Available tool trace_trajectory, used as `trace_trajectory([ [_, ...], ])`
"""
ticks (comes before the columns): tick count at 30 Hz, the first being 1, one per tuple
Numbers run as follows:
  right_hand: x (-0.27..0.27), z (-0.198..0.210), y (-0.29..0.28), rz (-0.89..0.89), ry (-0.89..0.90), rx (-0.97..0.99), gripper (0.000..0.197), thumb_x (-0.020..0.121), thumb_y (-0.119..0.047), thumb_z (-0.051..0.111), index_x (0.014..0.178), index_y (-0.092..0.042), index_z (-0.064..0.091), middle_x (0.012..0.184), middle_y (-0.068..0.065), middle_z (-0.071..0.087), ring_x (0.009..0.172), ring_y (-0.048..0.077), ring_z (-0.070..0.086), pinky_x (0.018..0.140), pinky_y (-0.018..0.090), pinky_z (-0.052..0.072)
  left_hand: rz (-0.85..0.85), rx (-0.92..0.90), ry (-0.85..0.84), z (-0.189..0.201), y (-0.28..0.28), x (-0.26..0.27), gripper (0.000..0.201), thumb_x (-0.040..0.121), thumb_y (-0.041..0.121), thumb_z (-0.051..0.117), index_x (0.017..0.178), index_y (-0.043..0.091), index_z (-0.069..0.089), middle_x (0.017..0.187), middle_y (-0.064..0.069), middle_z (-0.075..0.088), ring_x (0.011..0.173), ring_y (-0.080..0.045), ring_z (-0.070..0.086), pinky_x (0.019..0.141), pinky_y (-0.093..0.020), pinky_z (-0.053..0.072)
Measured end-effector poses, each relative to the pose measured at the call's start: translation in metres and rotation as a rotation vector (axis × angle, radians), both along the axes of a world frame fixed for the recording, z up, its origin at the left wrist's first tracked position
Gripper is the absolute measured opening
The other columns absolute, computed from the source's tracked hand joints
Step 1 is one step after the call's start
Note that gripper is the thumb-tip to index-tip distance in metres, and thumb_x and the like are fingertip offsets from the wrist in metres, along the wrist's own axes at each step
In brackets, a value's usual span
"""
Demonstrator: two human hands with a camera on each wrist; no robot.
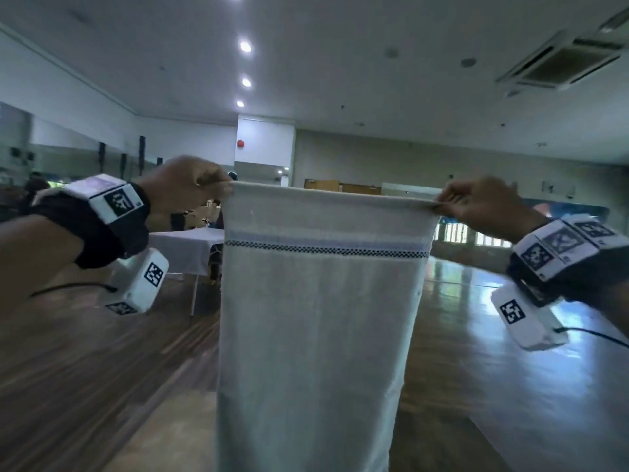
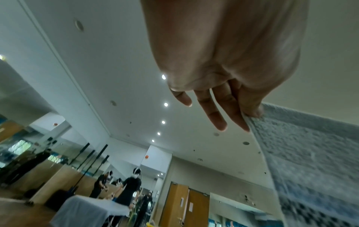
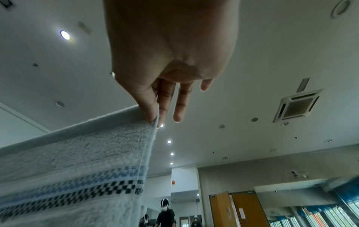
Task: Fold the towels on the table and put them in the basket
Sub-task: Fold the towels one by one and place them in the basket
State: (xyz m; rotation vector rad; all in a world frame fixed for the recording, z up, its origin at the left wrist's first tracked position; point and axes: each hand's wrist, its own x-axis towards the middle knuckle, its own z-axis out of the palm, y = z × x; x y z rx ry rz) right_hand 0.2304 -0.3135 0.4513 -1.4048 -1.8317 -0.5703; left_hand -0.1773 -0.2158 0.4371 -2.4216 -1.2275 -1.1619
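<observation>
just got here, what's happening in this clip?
A person is holding a pale towel up in the air by its top edge. The left hand pinches one top corner and the right hand pinches the other, so the towel hangs full length in front of the head camera, with its checkered stripe near the top. It is spread out, not yet folded. No basket shows in any view; a covered table stands behind.
</observation>
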Motion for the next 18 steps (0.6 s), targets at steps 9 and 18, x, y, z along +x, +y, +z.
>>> trace_trajectory([
  [9, 0.003, 0.039, -0.047, 0.094, 0.132, -0.033, 0.020, 0.083, -0.009, 0.065, 0.075, -0.027, 0.062, 0.073, -0.010, 0.065, 0.073, 0.006, 0.058, 0.087, 0.032, 0.042, 0.094, -0.028, 0.068, 0.052, -0.058, 0.000, 0.023, 0.090, 0.034, 0.054, 0.096, 0.014, 0.065, 0.084, -0.005, 0.064, 0.072, -0.024, 0.058, 0.061, -0.028, 0.044],
  [18, 0.006, 0.018, 0.003, 0.089, 0.147, -0.131, 0.015, 0.083, -0.005, 0.064, 0.078, -0.018, 0.063, 0.070, -0.006, 0.065, 0.068, 0.007, 0.059, 0.072, 0.026, 0.038, 0.074, -0.079, 0.117, 0.030, -0.010, 0.005, 0.016, 0.091, 0.026, 0.055, 0.093, 0.014, 0.064, 0.085, -0.005, 0.065, 0.076, -0.023, 0.061, 0.062, -0.027, 0.047],
])
